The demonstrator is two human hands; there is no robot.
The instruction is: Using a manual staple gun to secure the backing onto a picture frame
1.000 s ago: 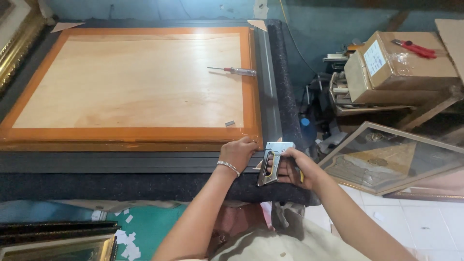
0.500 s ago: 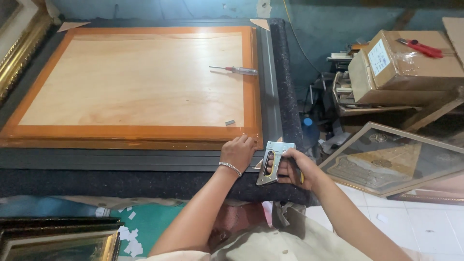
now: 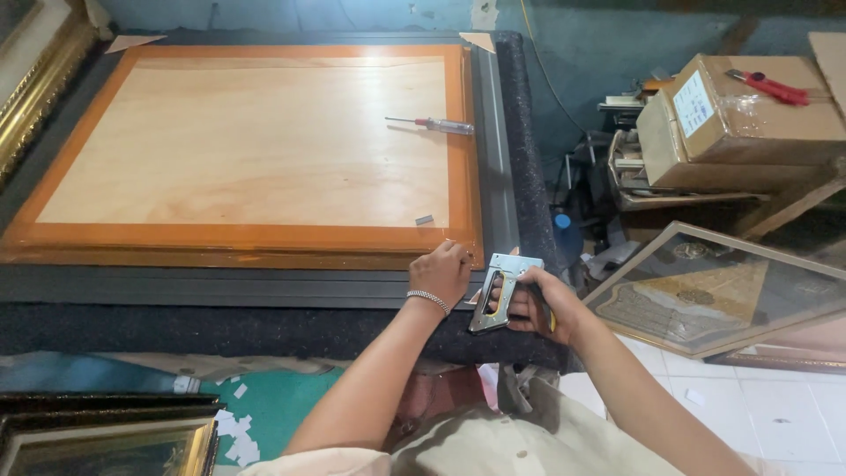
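Note:
My right hand (image 3: 545, 304) grips a metal staple gun (image 3: 500, 292) by its handle, held just off the near right corner of a large picture frame lying face down. The frame has a pale plywood backing board (image 3: 256, 141) inside an orange wooden border (image 3: 238, 238) and a dark grey outer moulding (image 3: 203, 286). My left hand (image 3: 442, 271), with a bracelet at the wrist, rests with curled fingers on the orange border at that same corner, next to the staple gun's nose. A small grey clip (image 3: 424, 219) lies on the board just beyond it.
A red-handled screwdriver (image 3: 436, 125) lies on the board at far right. The frame rests on a dark carpeted table (image 3: 264, 330). Cardboard boxes (image 3: 740, 119) with red pliers (image 3: 768, 86) stand at right, a framed picture (image 3: 714, 286) leans below them, gilt frames (image 3: 106, 436) sit at near left.
Both hands stay at the frame's near right corner. The staple gun has shifted slightly; nothing else has moved.

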